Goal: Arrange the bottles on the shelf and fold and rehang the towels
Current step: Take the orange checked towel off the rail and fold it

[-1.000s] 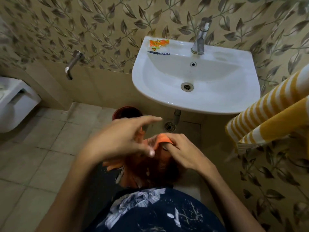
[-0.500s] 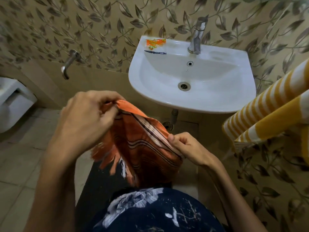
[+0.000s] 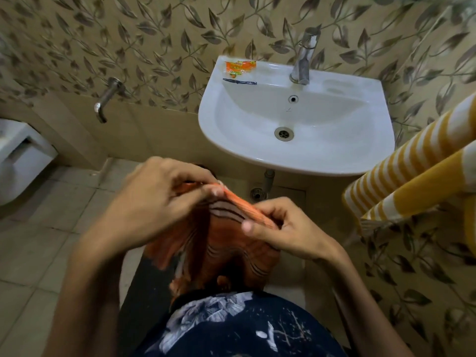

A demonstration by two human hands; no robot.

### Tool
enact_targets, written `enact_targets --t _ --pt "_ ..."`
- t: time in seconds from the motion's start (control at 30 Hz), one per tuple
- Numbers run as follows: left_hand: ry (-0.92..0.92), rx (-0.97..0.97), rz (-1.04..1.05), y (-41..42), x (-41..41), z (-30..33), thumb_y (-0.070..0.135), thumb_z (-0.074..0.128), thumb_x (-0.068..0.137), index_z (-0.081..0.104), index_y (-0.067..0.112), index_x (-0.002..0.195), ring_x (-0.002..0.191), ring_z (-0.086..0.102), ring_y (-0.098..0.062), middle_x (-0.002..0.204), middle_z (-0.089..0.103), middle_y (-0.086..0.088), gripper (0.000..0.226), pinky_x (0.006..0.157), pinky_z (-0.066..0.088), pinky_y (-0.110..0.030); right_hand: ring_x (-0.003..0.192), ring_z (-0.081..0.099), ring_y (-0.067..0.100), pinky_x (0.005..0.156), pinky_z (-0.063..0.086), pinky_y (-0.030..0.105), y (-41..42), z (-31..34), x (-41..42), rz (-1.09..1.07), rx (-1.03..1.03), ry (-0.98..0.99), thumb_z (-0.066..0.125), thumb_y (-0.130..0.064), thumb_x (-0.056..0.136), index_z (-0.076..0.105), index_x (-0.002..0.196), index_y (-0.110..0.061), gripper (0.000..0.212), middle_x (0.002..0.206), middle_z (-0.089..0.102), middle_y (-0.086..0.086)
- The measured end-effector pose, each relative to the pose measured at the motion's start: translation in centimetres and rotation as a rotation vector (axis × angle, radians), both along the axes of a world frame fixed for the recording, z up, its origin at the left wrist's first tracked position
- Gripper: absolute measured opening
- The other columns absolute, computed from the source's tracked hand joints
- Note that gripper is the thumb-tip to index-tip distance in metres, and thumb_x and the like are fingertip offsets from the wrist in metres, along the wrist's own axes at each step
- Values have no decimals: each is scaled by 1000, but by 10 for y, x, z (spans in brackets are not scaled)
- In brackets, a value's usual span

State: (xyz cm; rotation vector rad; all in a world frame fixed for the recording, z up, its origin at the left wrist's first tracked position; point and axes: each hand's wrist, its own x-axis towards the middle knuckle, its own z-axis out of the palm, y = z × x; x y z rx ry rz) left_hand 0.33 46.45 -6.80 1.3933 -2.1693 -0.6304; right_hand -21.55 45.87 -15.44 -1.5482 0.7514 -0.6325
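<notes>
Both hands pinch the top edge of an orange striped towel (image 3: pixel 219 243): left hand (image 3: pixel 154 202) higher, right hand (image 3: pixel 286 228) lower, near the white washbasin (image 3: pixel 296 155).

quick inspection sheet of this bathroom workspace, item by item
surface: white sink, basin dry-looking; tiled floor below.
job's things: orange striped towel held up in front of the person; yellow striped towel hanging at right; no bottles or shelf seen.
clutter: orange packet and a dark thin item on the sink's rear ledge.
grippers: left hand and right hand each pinch the orange towel's top edge.
cables: nothing seen.
surroundings: sink faucet, wall tap, toilet at left, leaf-patterned wall.
</notes>
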Motion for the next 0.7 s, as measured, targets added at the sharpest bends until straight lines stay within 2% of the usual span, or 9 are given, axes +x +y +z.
enact_targets --t 0.1,0.17,0.23,0.27,0.37,0.43,0.5,0.57,0.7 --pt "233 -138 81 0 24 -3 56 51 86 67 46 95 76 66 10 89 68 31 21 64 55 -23 47 41 5 50 33 18 5 -15 -8 86 62 72 69 -34 82 53 56 -25 32 53 46 -14" --pt "355 -160 208 -4 44 -6 54 55 86 66 46 94 78 68 5 87 69 29 16 67 56 -19 58 60 25 59 48 34 9 -20 -15 40 144 77 72 -48 78 66 71 -14 35 66 65 3" --pt "308 -121 269 -6 58 -3 58 56 84 66 44 94 75 68 5 83 69 28 20 62 56 -17 78 61 55 70 50 62 11 -23 -23 0 204 68 67 -62 75 64 97 2 67 90 65 33" --pt "235 -90 280 -7 61 -1 65 54 80 64 48 92 72 66 6 79 68 28 23 57 56 -19 87 61 55 75 50 63 11 -23 -25 -22 200 67 62 -65 76 63 108 -2 71 99 66 31" --pt "-129 65 229 -7 46 3 85 49 59 45 69 106 75 62 -3 85 62 28 50 69 56 -38 109 64 23 96 50 46 11 -13 -20 -59 152 88 47 -58 91 59 125 -25 49 117 68 3" --pt "-192 203 117 -1 21 3 75 62 52 21 76 119 98 59 -9 113 57 24 79 88 49 -40 111 62 25 97 48 48 12 -9 -10 -43 132 75 46 -43 96 55 126 -20 38 118 65 4" --pt "-197 322 -20 4 -9 -2 54 73 61 14 72 126 117 49 -8 129 52 20 90 101 41 -39 103 62 12 87 52 32 14 -1 1 -24 108 22 50 -34 96 55 118 -30 24 110 64 -10" --pt "-262 292 -117 5 -28 -13 42 71 73 33 61 125 116 52 -10 124 58 19 67 98 43 -39 93 58 -1 80 46 19 17 8 10 -10 30 -5 52 -26 95 54 112 -41 23 101 60 -22" --pt "-292 199 -96 -2 -22 -16 41 62 80 62 47 94 86 60 -5 79 62 21 15 74 46 -30 69 50 -6 65 38 6 16 18 9 -24 -97 -31 58 -7 92 55 86 -47 40 78 54 -26"
